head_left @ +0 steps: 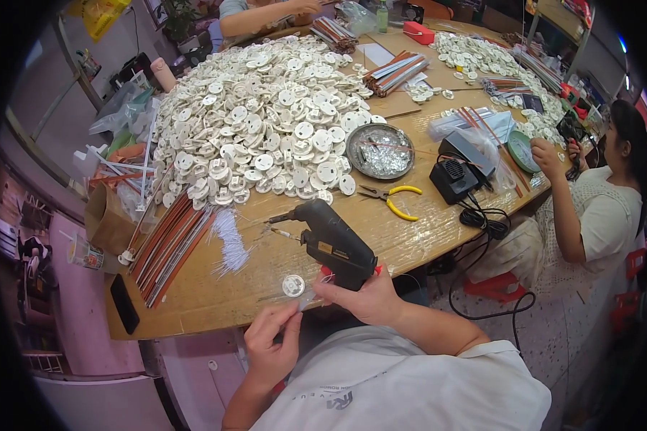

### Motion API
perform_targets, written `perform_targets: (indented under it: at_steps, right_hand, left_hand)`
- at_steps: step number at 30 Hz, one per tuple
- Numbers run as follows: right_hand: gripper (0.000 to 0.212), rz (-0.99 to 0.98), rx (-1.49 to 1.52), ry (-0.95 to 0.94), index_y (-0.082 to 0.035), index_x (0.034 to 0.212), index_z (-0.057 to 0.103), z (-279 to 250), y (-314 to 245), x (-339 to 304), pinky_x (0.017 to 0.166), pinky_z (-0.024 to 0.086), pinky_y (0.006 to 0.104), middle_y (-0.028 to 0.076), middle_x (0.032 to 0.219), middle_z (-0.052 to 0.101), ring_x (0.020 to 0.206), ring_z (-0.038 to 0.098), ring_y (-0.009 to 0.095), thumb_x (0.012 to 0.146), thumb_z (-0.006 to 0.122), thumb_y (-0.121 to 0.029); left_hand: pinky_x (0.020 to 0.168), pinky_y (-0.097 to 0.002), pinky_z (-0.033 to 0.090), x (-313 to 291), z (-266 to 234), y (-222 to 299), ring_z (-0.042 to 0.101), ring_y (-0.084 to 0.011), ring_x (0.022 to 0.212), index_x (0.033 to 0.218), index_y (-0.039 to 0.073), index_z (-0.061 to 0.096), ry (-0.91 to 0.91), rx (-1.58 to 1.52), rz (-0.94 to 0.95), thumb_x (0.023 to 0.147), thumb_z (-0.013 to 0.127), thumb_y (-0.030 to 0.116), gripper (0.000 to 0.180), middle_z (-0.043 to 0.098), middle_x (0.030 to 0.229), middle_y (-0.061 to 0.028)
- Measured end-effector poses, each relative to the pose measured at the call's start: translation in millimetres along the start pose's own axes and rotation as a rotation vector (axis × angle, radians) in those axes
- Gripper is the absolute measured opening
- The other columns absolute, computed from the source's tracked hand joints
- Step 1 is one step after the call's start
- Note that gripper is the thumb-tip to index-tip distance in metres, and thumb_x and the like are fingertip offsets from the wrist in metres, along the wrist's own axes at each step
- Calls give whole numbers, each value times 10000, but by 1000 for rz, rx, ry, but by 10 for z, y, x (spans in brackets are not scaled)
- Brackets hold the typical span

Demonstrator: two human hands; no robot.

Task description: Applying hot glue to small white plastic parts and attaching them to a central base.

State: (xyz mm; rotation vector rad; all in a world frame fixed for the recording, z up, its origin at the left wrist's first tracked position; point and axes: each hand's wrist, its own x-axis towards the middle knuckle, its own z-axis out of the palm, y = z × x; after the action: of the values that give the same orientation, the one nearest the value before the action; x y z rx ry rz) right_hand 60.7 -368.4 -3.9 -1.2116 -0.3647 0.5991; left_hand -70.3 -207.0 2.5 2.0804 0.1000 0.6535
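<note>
My right hand (370,298) is wrapped round the handle of a black soldering gun (331,237), its metal tip pointing left above the table. Just below the gun, my left hand (272,341) pinches the end of a thin greyish strip (305,297) at the table's near edge. My right fingertips also come close to that strip; whether they touch it I cannot tell. A small white round plastic part (293,286) lies beside my left fingertips, with raised details on its face.
A large heap of white round parts (266,122) covers the table's far left. Nearby are brown and grey strips (172,251), white wires (230,244), yellow-handled pliers (394,201), a round metal tray (352,159), a black power adapter (453,178) and a phone (124,303). A co-worker (597,208) sits at right.
</note>
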Motion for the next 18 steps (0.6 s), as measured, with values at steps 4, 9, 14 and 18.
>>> perform_targets:
  at_steps: [4, 9, 14, 18]
  right_hand:
    - [216, -41, 23, 64, -3, 1091, 679, -3, -36, -24, 700, 595, 257, 52, 942, 733, 801, 703, 103, 912, 796, -30]
    - [184, -48, 35, 72, -15, 1060, 701, 13, -45, -64, 711, 587, 256, 43, 918, 737, 812, 710, 103, 906, 802, -21]
    - [204, -164, -85, -80, -7, 1075, 713, 71, 69, -135, 731, 579, 260, 43, 933, 746, 825, 706, 101, 898, 813, -19]
    - [262, -283, -300, -115, -2, 1142, 701, 52, 111, -129, 755, 569, 280, 63, 949, 749, 851, 707, 111, 902, 806, -23]
  left_hand:
    - [762, -262, 525, -36, -27, -32, 685, -187, 848, 1105, -45, 747, -16, -19, -52, 896, 743, -88, 214, 728, 964, -133]
    - [758, -251, 541, -102, -76, -113, 685, -150, 870, 1147, -53, 733, -108, -82, -159, 913, 728, -89, 237, 732, 1011, -117]
    - [765, -247, 580, -45, 5, -113, 707, -128, 885, 1197, -58, 716, -139, -198, -195, 927, 721, -82, 271, 736, 1041, -97]
    - [729, -262, 601, 59, -14, -146, 717, -132, 847, 1204, -56, 717, -189, -238, -180, 944, 704, -79, 262, 743, 1002, -87]
